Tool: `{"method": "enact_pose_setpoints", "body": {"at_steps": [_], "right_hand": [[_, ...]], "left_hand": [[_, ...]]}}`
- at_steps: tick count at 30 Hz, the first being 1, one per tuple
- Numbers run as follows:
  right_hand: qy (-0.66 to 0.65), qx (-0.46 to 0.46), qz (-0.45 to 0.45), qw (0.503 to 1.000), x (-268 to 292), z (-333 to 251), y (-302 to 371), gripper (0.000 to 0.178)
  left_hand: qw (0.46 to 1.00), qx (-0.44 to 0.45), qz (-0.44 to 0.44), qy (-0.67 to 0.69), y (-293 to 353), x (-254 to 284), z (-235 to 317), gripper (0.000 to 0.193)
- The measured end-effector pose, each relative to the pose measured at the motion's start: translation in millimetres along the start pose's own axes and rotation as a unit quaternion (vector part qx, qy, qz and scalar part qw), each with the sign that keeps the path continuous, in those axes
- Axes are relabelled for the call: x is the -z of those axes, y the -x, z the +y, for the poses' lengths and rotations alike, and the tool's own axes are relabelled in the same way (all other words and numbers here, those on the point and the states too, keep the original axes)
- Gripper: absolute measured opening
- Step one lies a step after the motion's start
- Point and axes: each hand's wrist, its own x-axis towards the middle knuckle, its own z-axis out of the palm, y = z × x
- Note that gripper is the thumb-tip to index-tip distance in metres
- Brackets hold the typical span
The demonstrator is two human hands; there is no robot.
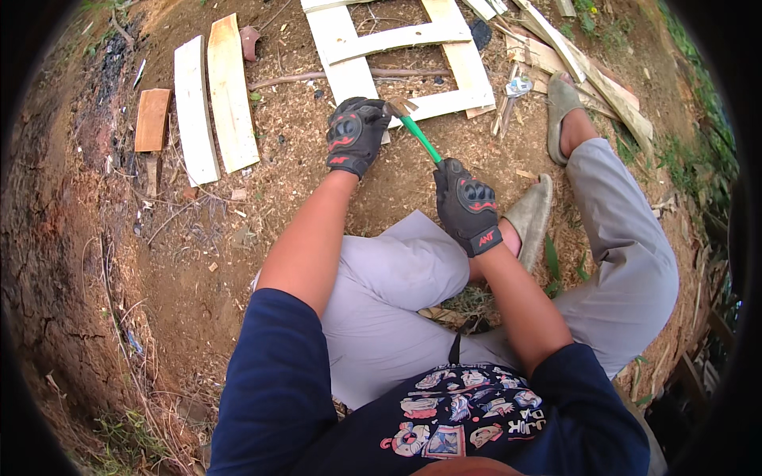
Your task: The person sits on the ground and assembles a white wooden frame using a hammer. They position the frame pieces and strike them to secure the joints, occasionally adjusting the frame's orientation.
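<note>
In my gloved right hand [466,202] is a hammer [421,139] with a green handle, gripped near the handle's lower end. The brownish hammer head points away from me and lies beside the fingertips of my left hand [356,136], also in a black and red glove. My left fingers are curled at the near left corner of a pale wooden frame [347,77]; what they pinch, if anything, is hidden. The frame lies on the ground, made of flat boards, with a crosspiece [401,41] across its middle.
Two pale boards [232,95] and a short reddish-brown wood block [152,120] lie at the left. Loose planks [583,67] are heaped at the far right near my shoe [562,111]. A crumpled clear plastic piece [519,86] sits by them. Wood shavings cover the dirt.
</note>
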Motion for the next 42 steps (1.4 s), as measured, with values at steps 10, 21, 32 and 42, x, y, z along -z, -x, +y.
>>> {"method": "enact_pose_setpoints", "body": {"at_steps": [10,21,32,42], "right_hand": [[0.010,0.011,0.049,0.999,-9.0,11.9,0.5,0.016],[-0.066,-0.023,0.041,0.997,10.3,-3.1,-0.9,0.016],[-0.091,0.048,0.083,0.991,17.4,-10.8,-8.8,0.013],[-0.124,-0.019,0.083,0.989,8.6,-9.8,-8.5,0.014]], "left_hand": [[0.998,-0.038,0.044,0.004,3.1,-3.3,-6.9,0.024],[0.998,0.026,-0.002,0.057,6.7,-3.0,-3.9,0.019],[0.999,-0.016,0.006,0.042,-0.2,-5.9,-15.6,0.027],[0.999,-0.001,0.021,0.050,1.7,-11.8,-19.9,0.018]]}}
